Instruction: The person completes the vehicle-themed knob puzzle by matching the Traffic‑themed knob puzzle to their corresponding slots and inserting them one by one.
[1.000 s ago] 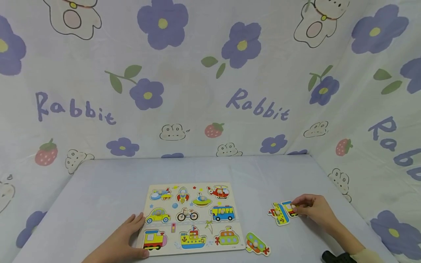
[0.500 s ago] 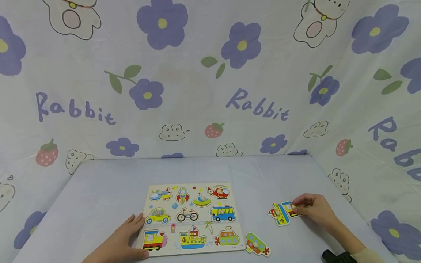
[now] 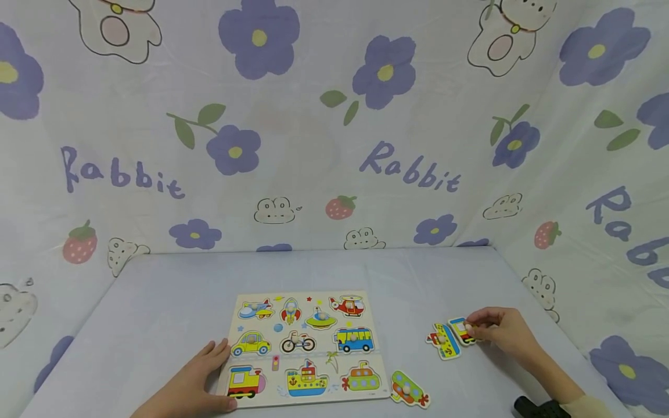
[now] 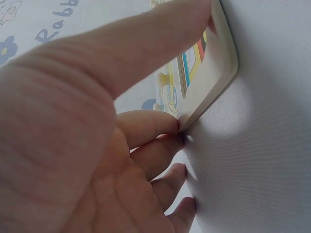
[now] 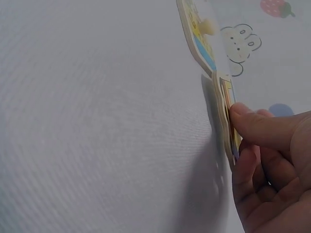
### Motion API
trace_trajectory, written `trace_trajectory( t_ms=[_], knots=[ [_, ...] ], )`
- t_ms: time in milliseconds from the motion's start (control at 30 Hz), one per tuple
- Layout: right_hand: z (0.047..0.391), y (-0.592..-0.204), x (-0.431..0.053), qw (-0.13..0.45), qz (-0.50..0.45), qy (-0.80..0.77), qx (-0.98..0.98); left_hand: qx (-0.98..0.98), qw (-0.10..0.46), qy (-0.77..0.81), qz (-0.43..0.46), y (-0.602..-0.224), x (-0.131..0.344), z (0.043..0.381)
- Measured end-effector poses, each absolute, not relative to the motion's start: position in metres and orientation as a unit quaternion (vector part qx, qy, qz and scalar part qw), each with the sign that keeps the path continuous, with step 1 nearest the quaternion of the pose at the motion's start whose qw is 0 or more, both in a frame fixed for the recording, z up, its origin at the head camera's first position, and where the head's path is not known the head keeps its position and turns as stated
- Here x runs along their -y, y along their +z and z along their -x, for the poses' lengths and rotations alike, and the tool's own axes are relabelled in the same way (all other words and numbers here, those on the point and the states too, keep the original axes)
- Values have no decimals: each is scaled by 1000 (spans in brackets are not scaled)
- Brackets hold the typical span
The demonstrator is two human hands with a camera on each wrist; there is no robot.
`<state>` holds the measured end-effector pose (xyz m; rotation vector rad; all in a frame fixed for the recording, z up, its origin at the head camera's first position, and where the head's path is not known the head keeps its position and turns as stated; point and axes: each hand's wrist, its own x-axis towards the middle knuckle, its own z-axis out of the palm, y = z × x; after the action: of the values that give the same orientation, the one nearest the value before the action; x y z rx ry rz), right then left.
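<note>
My left hand [image 3: 195, 380] holds the near left corner of a wooden puzzle board [image 3: 305, 359], thumb at the front edge and fingers along the left side. On the right, my right hand [image 3: 504, 335] pinches the train puzzle piece [image 3: 460, 330] at its knob; the fingers cover its right part. Touching or nearly touching it is the boat puzzle piece [image 3: 445, 341], lying turned on its side with a knob [image 5: 208, 26] on top. In the right wrist view the train piece [image 5: 223, 107] stands slightly off the cloth, its edge showing. A submarine puzzle piece [image 3: 410, 389] lies beside the board's near right corner.
Knobbed pieces such as the bus [image 3: 353, 339] and car [image 3: 251, 342] sit in the board's upper two rows. The bottom row shows train, boat and submarine pictures without knobs. A pale cloth [image 3: 298, 270] covers the table; a patterned curtain [image 3: 308, 139] stands behind and at the sides.
The train piece has shifted slightly up and left under my right fingers, and more of it shows. My left hand and the board stay in place.
</note>
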<state>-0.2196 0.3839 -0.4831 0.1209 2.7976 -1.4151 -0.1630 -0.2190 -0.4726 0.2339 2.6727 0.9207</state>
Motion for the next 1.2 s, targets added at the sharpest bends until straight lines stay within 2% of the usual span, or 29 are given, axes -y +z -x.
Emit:
trace_trajectory(
  t_ms=[767,1200],
  knots=[
    [222,-478,-382,-30,-8,-451,-892,-929,159,327,-67,-474,219,165],
    [219,-475,-364,-21,-8,-457,-889,-928,157,328,-76,-473,219,164]
  ],
)
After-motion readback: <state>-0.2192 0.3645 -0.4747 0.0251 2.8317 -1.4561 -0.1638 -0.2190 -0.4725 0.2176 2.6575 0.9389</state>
